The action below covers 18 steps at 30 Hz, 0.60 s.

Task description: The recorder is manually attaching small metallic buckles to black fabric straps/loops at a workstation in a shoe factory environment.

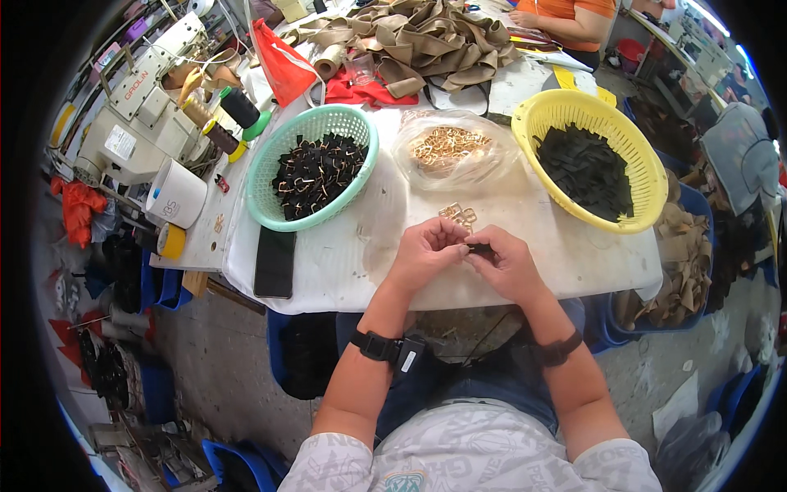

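My left hand (pixel 428 252) and my right hand (pixel 505 264) meet near the front edge of the table, pinching a small black strap piece (pixel 479 248) between thumbs and fingers. Whether a ring sits on it is hidden by the fingertips. Just beyond the fingers lie several loose gold metal rings (pixel 457 216). Behind them, a clear plastic bag (pixel 502 168) holds many more gold rings. To the left, a mint green basket (pixel 261 182) contains black strap pieces fitted with gold hardware. At right, a yellow basket (pixel 653 182) is filled with plain black strap pieces (pixel 584 172).
A black phone (pixel 275 264) lies by the table's left front edge. Thread spools (pixel 239 108) and a sewing machine (pixel 135 135) stand at left. Brown cut pieces (pixel 426 41) are heaped at the back, where another person's arm (pixel 566 23) shows. A blue bin (pixel 697 271) stands at right.
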### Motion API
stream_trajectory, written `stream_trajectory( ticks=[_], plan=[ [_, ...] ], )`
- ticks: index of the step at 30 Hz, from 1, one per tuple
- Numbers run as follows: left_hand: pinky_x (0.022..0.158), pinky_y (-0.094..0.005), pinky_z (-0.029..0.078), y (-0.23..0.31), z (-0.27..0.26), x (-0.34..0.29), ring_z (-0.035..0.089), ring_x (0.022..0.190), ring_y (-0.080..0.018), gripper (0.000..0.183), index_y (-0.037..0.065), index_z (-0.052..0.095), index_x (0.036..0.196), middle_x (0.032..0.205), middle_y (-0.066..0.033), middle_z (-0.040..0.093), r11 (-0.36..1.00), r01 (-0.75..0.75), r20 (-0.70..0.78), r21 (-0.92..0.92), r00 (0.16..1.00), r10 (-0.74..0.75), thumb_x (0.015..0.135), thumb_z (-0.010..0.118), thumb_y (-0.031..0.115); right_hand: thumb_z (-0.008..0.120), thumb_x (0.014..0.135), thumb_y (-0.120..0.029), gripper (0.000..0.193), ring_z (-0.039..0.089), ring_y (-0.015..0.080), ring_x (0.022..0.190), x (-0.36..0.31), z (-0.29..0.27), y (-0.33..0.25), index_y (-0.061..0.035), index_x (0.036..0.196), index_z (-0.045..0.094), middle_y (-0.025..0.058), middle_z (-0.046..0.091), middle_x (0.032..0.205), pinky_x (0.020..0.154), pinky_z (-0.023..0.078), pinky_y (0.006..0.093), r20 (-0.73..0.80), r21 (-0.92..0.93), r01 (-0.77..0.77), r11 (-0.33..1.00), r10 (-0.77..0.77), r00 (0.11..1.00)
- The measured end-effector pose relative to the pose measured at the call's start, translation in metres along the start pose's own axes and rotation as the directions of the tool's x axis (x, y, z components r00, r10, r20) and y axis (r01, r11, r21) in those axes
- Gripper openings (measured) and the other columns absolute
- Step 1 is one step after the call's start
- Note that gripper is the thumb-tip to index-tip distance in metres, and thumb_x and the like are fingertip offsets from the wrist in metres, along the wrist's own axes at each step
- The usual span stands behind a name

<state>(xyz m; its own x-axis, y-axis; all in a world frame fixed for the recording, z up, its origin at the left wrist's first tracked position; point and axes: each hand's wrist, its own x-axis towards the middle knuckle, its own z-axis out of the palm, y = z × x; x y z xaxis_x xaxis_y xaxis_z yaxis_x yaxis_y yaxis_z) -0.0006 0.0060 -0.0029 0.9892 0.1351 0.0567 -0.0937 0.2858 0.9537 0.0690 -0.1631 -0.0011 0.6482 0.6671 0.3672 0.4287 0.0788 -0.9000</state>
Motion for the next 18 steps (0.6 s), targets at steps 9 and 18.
stream_trajectory(
  ticks=[9,18],
  plan=[
    [0.061,-0.0205,0.046,0.003,-0.0055,-0.0012,0.063,0.072,-0.0111,0.017,-0.003,0.063,0.101,0.087,-0.0074,0.067,0.997,0.055,-0.027,-0.055,0.998,-0.057,0.084,0.059,-0.002,0.069,0.079,0.002,0.022,0.061,0.0115,0.07,-0.0004,-0.0021,-0.0048,-0.0005,0.099,0.063,0.0062,0.062,0.084,0.061,0.05,0.0239,-0.065,-0.058,0.05,0.997,-0.054,0.996],
    [0.071,-0.026,0.054,0.0027,-0.0032,-0.0012,0.065,0.075,-0.0138,0.017,-0.006,0.063,0.1,0.087,-0.0096,0.067,0.999,0.014,-0.025,-0.037,1.0,-0.015,0.082,0.063,-0.005,0.07,0.078,0.001,0.021,0.062,0.0116,0.071,-0.0016,-0.001,-0.0047,0.0002,0.099,0.063,0.0066,0.063,0.085,0.063,0.051,0.0239,-0.065,-0.018,0.0,1.0,-0.001,0.998]
  ],
)
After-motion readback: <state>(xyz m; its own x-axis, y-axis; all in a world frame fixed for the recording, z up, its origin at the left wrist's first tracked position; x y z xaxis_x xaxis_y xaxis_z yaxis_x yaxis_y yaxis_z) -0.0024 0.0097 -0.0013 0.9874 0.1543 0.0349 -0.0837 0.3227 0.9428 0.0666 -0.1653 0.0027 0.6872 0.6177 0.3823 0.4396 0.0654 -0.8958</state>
